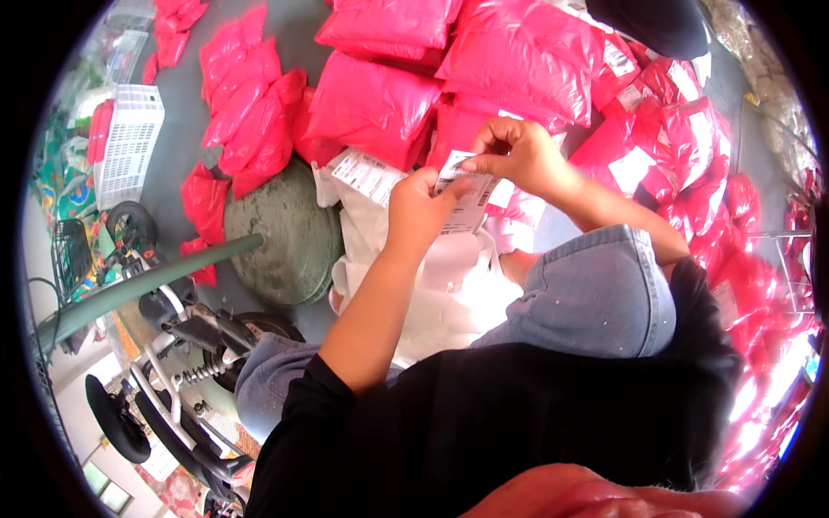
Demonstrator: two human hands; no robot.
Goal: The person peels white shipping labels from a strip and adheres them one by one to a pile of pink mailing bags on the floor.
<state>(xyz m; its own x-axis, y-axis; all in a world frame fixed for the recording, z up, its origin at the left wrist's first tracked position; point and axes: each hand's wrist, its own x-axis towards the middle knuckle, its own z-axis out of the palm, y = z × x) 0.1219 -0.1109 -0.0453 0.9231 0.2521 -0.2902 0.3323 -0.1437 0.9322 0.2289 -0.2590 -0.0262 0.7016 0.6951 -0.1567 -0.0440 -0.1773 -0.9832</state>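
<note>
Between my two hands is a white printed shipping label (468, 205). My left hand (418, 210) pinches its left edge, thumb toward the top. At the upper right corner my right hand (521, 157) grips it with thumb and curled forefinger. Below the label, white backing paper or sheeting (445, 289) drapes down between my knees. Another printed label sheet (370, 175) lies just left of my left hand. Pink plastic parcels (371, 108) are piled right beyond my hands.
Labelled pink parcels (682, 138) heap along the right side. More pink bags (250, 112) lie on the grey floor at far left. A round green base (285, 233) with a slanting pole (155, 281) stands left of me, near a small bike (186, 337). A white basket (129, 142) sits beyond.
</note>
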